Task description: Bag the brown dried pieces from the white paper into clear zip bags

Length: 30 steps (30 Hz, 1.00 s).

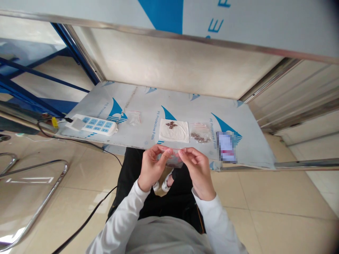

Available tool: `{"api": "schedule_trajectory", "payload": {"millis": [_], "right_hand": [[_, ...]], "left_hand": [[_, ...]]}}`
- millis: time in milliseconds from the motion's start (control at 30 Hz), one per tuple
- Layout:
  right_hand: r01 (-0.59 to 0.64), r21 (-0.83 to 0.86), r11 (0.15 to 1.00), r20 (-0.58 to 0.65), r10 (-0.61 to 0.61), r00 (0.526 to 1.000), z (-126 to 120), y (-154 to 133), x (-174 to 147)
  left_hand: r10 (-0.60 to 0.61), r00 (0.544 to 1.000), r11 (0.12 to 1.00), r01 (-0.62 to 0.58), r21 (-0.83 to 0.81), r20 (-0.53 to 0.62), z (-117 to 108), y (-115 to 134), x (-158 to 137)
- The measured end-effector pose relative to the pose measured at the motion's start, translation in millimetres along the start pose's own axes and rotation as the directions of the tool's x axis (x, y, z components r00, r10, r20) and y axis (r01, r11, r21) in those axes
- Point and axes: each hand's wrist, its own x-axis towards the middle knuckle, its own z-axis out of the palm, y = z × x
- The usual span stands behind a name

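Note:
Between my two hands is a small clear zip bag [173, 160], pinched along its top edge, in front of the table's near edge. My left hand [155, 164] is closed on the bag's left side, thumb against fingers. The other side is pinched by my right hand [196, 167]. What the bag contains, if anything, I cannot make out. Just beyond my hands lies a white cloth-like square [172, 135] with several small brown metallic pieces [171, 125] in a heap. To its right rests another clear zip bag [200, 133] holding several similar pieces.
Left on the film-covered table [143, 95] are a white power strip [99, 126] with a cable and clear bags [134, 118]. A blurred-out phone-like object [227, 147] lies at the right. A metal-edged shelf [106, 25] overhangs the back. A chrome chair frame [57, 192] stands left.

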Motion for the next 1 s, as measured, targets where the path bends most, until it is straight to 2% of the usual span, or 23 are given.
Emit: {"api": "schedule_trajectory", "payload": {"millis": [133,333,500,600,700,800,900,1000], "right_hand": [[0.045,-0.036,0.998,0.013,-0.045,0.999,-4.5,0.4,0.5],[0.051,-0.033,0.998,0.055,-0.049,0.997,-6.8,-1.9,0.9],[0.139,-0.126,0.982,0.014,-0.139,0.990,-11.0,0.6,2.0],[0.094,-0.103,0.990,0.038,-0.091,0.995,-13.1,7.4,2.5],[0.037,-0.040,0.999,0.068,-0.034,0.997,-17.4,14.4,3.3],[0.020,-0.009,1.000,0.061,-0.019,0.998,-24.7,18.3,6.3],[-0.001,-0.053,0.999,0.065,0.005,0.998,-31.0,19.3,10.5],[-0.024,-0.137,0.990,0.091,0.037,0.995,-32.2,17.0,12.8]], "left_hand": [[-0.052,0.992,0.999,0.052,0.005,0.119,0.6,-0.5,0.7],[0.025,0.997,0.995,-0.033,0.098,0.078,4.8,-2.0,4.7],[-0.059,0.987,0.998,0.058,0.014,0.153,11.1,-5.8,7.4],[-0.034,0.988,0.998,0.026,0.053,0.153,13.5,-7.2,10.3],[-0.008,0.976,0.994,-0.017,0.112,0.218,14.1,-7.9,12.8],[-0.075,0.943,0.995,0.052,0.080,0.323,11.3,-9.8,14.5],[-0.120,0.922,0.992,0.096,0.084,0.367,5.1,-13.3,16.3],[-0.079,0.924,0.984,0.012,0.178,0.373,-1.8,-17.7,19.7]]}}
